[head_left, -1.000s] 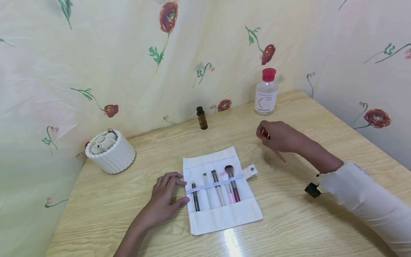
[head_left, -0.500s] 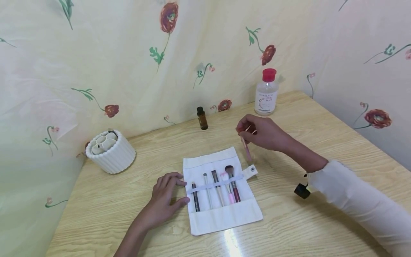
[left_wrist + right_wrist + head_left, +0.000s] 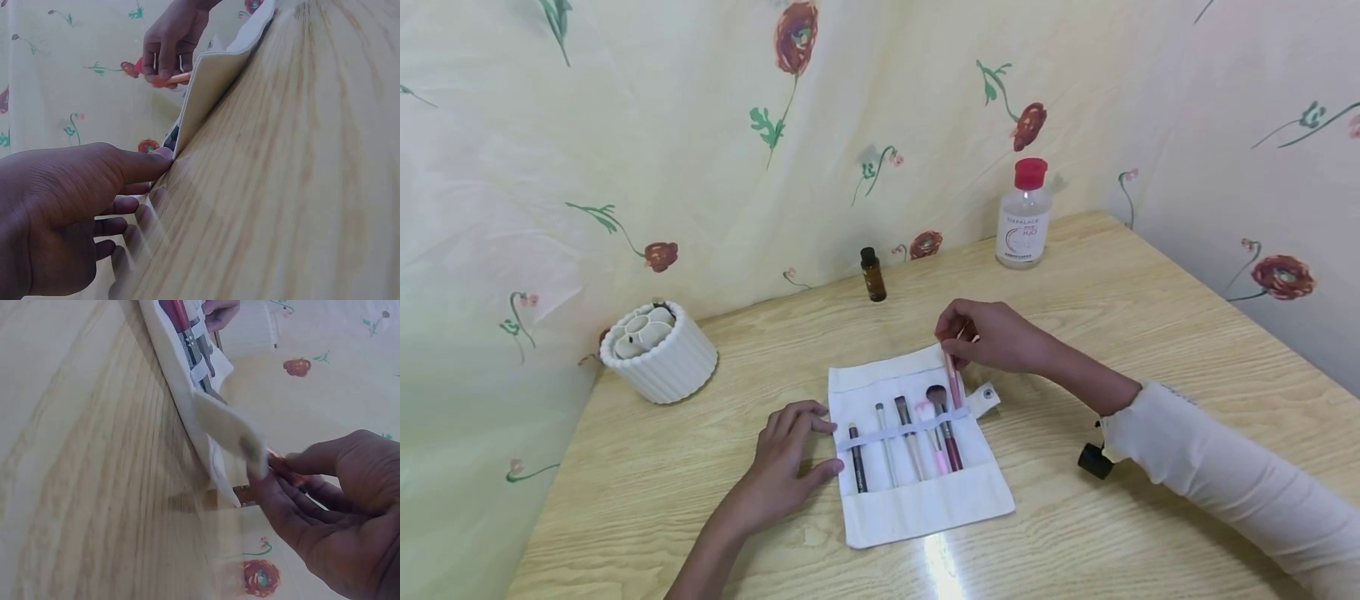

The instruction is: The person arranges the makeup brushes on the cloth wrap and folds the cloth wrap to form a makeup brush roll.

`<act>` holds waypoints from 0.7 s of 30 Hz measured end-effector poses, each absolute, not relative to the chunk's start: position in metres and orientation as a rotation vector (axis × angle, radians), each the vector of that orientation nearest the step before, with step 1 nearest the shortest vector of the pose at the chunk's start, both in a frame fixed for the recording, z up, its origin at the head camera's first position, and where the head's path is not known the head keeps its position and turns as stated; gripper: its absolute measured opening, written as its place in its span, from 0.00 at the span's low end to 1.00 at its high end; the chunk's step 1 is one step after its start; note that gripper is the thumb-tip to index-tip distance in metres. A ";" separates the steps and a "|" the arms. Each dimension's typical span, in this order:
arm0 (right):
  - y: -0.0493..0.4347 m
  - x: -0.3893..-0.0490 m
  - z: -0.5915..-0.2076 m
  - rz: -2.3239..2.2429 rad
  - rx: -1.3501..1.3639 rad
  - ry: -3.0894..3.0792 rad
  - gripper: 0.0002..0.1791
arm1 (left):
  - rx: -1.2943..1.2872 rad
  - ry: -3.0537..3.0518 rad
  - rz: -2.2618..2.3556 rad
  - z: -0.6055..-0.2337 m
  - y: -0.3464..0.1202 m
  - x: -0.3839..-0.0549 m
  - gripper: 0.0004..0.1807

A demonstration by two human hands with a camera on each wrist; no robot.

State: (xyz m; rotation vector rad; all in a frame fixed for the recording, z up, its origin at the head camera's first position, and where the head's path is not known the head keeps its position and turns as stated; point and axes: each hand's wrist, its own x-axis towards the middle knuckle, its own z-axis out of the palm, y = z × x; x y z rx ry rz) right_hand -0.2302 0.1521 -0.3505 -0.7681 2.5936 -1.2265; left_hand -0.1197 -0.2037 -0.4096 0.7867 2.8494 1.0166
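A white fabric brush roll (image 3: pixel 928 518) lies unfolded on the table, with several makeup brushes tucked under its elastic band (image 3: pixel 883 435). My right hand (image 3: pixel 996 337) pinches a slim pink makeup brush (image 3: pixel 953 382) by its upper end, over the roll's upper right corner. The brush points down toward the right end of the band, beside a dark fluffy brush (image 3: pixel 945 421) with a red handle. My left hand (image 3: pixel 786 458) rests at the roll's left edge, fingers relaxed, thumb tip touching the edge in the left wrist view.
A snap tab (image 3: pixel 985 400) sticks out from the roll's right side. Behind stand a small brown bottle (image 3: pixel 873 277) and a clear bottle (image 3: pixel 1024 225) with a red cap. A ribbed white pot (image 3: pixel 662 358) stands at the left. Floral cloth (image 3: pixel 715 150) hangs behind the table (image 3: pixel 1120 333).
My right hand has moved left with the pink brush, from the table beside the bottle to over the roll's upper right corner. My left hand has stayed in place.
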 end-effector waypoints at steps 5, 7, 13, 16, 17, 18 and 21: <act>0.152 -0.228 -0.355 -1.062 -0.804 2.580 0.08 | 0.789 2.860 0.999 -0.410 -0.203 -0.120 0.22; 0.153 -0.228 -0.358 -1.011 -0.820 2.559 0.07 | 0.791 2.863 0.995 -0.411 -0.203 -0.120 0.22; 0.156 -0.226 -0.360 -0.929 -0.935 2.446 0.04 | 0.793 2.858 0.996 -0.411 -0.203 -0.120 0.22; 0.159 -0.227 -0.360 -0.889 -1.007 2.398 0.02 | 0.794 2.855 0.997 -0.411 -0.203 -0.120 0.22; 0.160 -0.227 -0.361 -0.876 -1.036 2.384 0.02 | 0.795 2.856 0.998 -0.411 -0.203 -0.120 0.22; 0.161 -0.227 -0.361 -0.865 -1.066 2.371 0.02 | 0.796 2.857 0.998 -0.411 -0.203 -0.120 0.22; 0.161 -0.227 -0.362 -0.841 -1.131 2.345 0.02 | 0.796 2.859 0.999 -0.410 -0.202 -0.120 0.22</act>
